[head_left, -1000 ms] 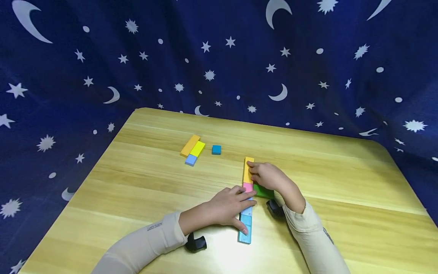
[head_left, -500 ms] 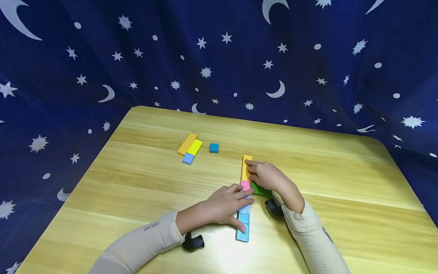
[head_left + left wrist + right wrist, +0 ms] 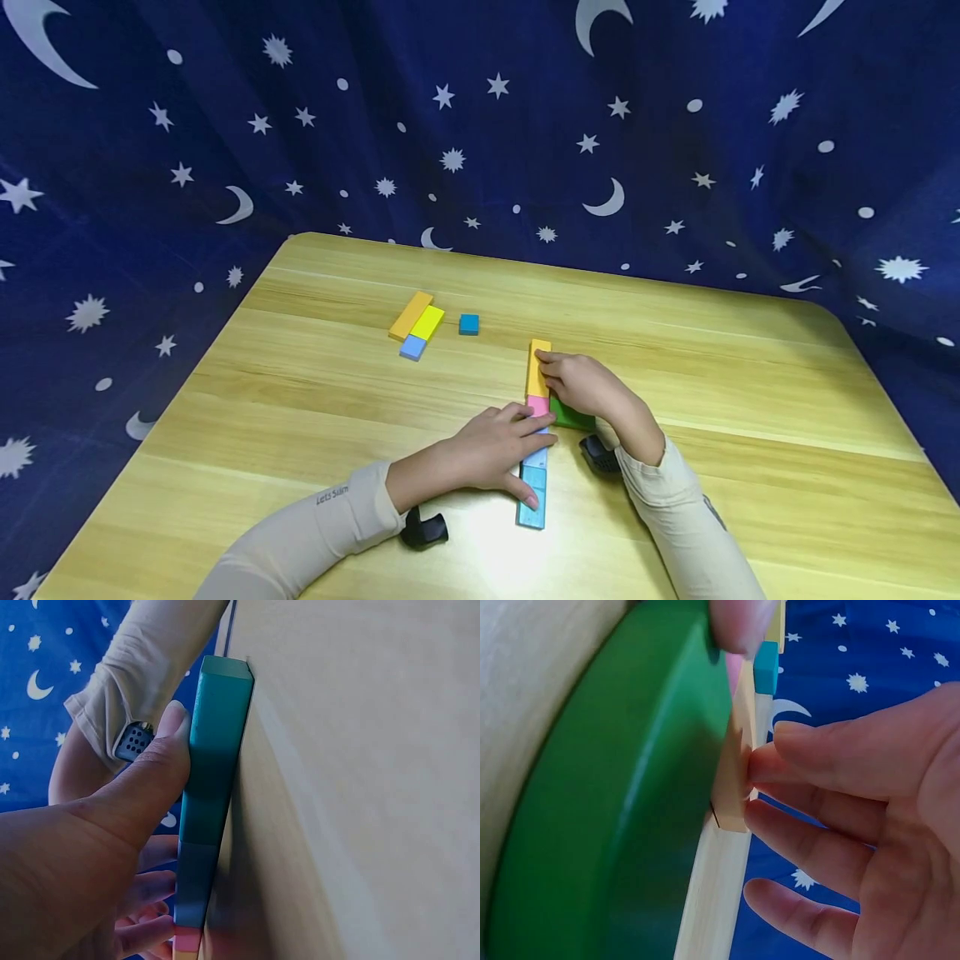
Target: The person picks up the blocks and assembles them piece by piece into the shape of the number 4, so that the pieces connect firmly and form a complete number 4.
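A straight row of flat blocks runs away from the person: a teal block (image 3: 532,510) nearest, then a light blue block (image 3: 535,459), a pink block (image 3: 537,404) and an orange block (image 3: 537,377) at the far end. Across the row rests my left hand (image 3: 487,454), fingers spread over the blue and pink part. Its thumb lies on the teal block (image 3: 217,750). My right hand (image 3: 588,385) touches the orange block with its fingertips, fingers loosely extended. Partly under that hand, a green block (image 3: 630,772) with a curved edge lies against the row's right side.
Farther left on the wooden table (image 3: 315,400) lie another orange block (image 3: 411,314), a yellow block (image 3: 427,323) and a small blue block (image 3: 413,347), grouped together. A dark blue square block (image 3: 468,324) sits beside them. A starry curtain (image 3: 480,125) hangs behind the table.
The head view has shifted slightly. Under the right fingertips, the orange block's far end has moved a touch left. The left hand keeps its place on the row.
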